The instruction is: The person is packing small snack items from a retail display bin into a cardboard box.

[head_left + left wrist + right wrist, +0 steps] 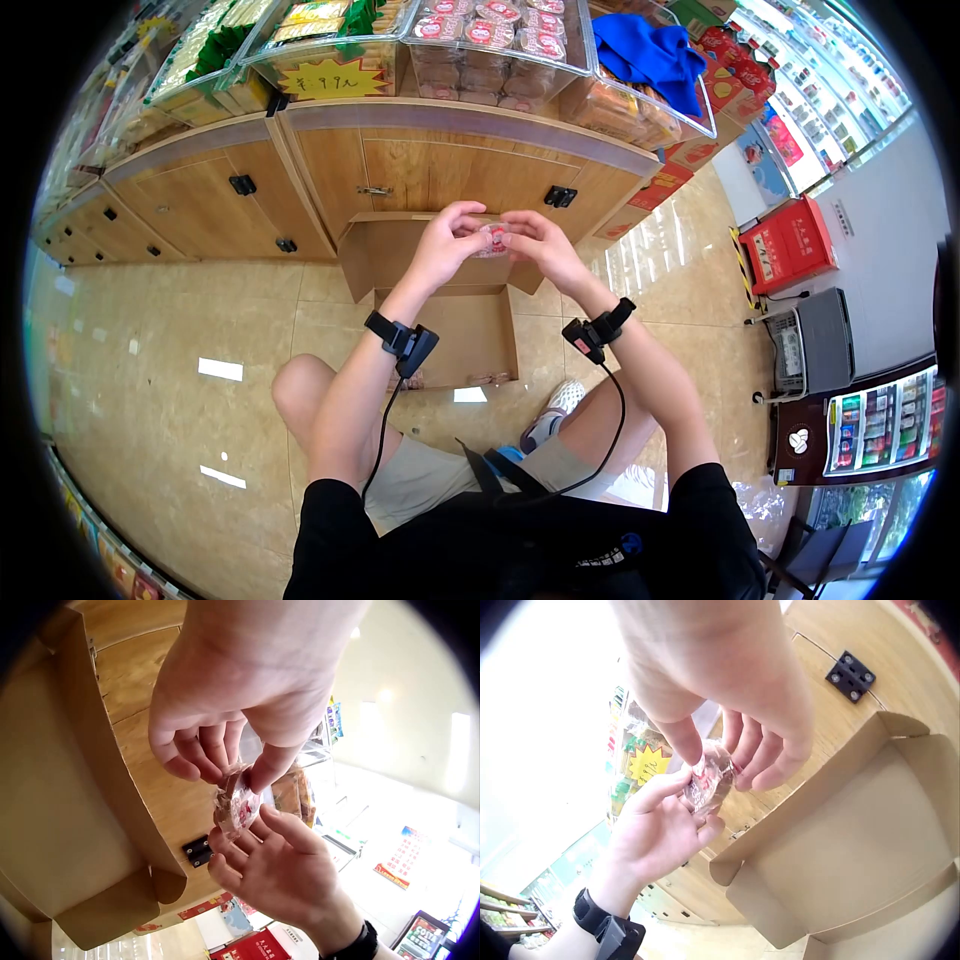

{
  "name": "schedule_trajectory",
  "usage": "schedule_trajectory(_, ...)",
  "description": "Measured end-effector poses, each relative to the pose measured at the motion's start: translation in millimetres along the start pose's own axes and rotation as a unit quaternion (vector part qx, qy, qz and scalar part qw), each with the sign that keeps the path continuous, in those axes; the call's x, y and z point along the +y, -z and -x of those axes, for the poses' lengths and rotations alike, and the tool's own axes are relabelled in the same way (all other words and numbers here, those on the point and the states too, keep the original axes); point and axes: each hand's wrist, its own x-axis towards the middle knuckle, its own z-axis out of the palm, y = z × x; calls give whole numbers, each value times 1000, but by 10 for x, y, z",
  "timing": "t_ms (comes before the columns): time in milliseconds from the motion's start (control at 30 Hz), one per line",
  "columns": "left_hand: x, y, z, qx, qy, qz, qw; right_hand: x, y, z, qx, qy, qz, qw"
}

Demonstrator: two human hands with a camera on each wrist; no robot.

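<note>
In front of the wooden cabinet, both hands hold one small round snack (493,240) in a clear wrapper with red print. My left hand (443,245) pinches one side of it between thumb and fingers. Thumb and fingertips of my right hand (546,248) grip the other side. The wrist views show the wrapped snack (238,802) tilted, its crinkled film catching light. Below the hands, an open cardboard box (450,325) lies on the floor with its lid raised against the cabinet. Inside its near edge sit a few wrapped packs (488,379).
Clear bins on the cabinet (420,150) hold similar round packs (490,50) and green-wrapped snacks. A blue cloth (650,55) lies over the right bin. Red cartons (665,185) stand beside the cabinet; a red box (790,247) and grey cart (825,340) are farther right.
</note>
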Motion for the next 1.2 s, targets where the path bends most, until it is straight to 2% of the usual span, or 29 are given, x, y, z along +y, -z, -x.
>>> schedule_trajectory(67,40,9,10,0,-8,-5,1000,-69,17,-65,-19,44,61,997)
schedule_trajectory(167,109,25,9,-15,-1,28,999,-243,3,-120,-58,41,160,985)
schedule_trajectory(367,265,77,31,-32,-2,48,998,-548,-94,-173,-71,57,313,945)
schedule_trajectory(567,323,176,18,1,-44,95,994,-1006,-157,-125,-32,64,347,935)
schedule_trajectory(867,460,311,55,49,-29,150,987,-1919,-62,-151,-16,105,408,907)
schedule_trajectory(967,523,335,90,54,-26,124,990,-2244,-15,-217,-21,108,388,915)
schedule_trajectory(1000,529,344,94,56,-26,121,991,-2346,0,-259,-42,102,332,937)
schedule_trajectory(1033,535,354,98,58,-26,118,991,-2434,29,-301,-4,143,395,907)
schedule_trajectory(1100,554,376,108,61,-22,115,991,-2600,79,-425,-4,152,357,921)
schedule_trajectory(1200,578,402,121,66,-19,124,990,-2850,113,-567,25,171,396,902)
